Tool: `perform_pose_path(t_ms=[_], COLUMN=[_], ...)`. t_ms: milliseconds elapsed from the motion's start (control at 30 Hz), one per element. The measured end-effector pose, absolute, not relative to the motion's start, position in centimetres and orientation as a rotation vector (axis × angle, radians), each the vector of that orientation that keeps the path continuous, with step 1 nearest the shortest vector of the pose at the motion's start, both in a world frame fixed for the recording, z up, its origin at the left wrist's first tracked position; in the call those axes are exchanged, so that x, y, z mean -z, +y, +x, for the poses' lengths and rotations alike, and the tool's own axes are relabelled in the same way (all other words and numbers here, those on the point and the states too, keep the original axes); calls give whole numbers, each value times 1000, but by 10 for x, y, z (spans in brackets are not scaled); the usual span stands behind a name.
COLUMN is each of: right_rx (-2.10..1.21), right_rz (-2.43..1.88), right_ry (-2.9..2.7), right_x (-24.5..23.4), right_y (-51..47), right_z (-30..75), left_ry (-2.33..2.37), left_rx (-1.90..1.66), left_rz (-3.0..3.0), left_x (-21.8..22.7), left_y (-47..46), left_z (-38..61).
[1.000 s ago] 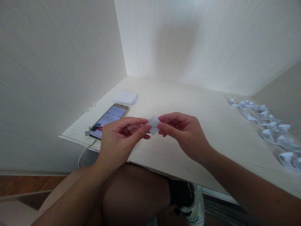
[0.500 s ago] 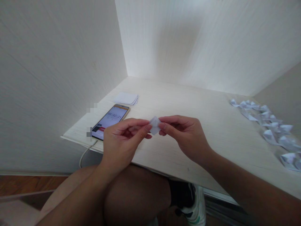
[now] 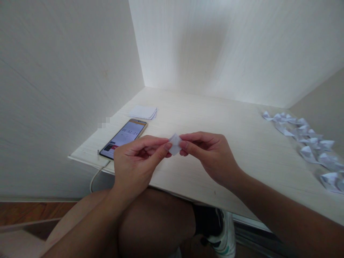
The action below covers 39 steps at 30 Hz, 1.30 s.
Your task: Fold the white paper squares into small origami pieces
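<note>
A small folded piece of white paper (image 3: pixel 175 144), roughly diamond-shaped with a crease across it, is held up above the near part of the table. My left hand (image 3: pixel 141 152) pinches its left corner between thumb and forefinger. On the opposite corner, my right hand (image 3: pixel 211 148) grips it the same way, with the other fingers curled beneath. The underside of the paper is hidden.
Against the left wall lies a stack of white paper sheets (image 3: pixel 143 112). A phone (image 3: pixel 123 138) showing a timer rests nearer me, its white cable (image 3: pixel 94 179) hanging over the edge. Several folded paper boats (image 3: pixel 309 139) line the right side of the white table (image 3: pixel 209 114).
Both hands and the folded paper have shifted very slightly left in view. The paper's top point now leans a little differently. Both pinches stay in place.
</note>
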State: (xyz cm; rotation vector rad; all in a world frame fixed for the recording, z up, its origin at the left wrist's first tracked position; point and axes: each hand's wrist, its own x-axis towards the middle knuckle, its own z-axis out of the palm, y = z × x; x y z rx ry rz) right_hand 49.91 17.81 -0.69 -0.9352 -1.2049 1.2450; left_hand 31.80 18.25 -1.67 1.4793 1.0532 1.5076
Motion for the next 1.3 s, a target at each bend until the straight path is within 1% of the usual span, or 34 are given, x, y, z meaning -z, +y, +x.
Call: perform_pose_path(t_ms=[367, 1300], right_rx=[-1233, -1164], right_rz=[-918, -946], right_ry=[-1214, -1234], right_x=[5, 4], right_y=[176, 177], right_z=[497, 497], left_ry=[1055, 1031], left_rx=[-1525, -1435], left_rz=[1473, 1431], left_x=[15, 19], left_y=[181, 183], left_z=[319, 318])
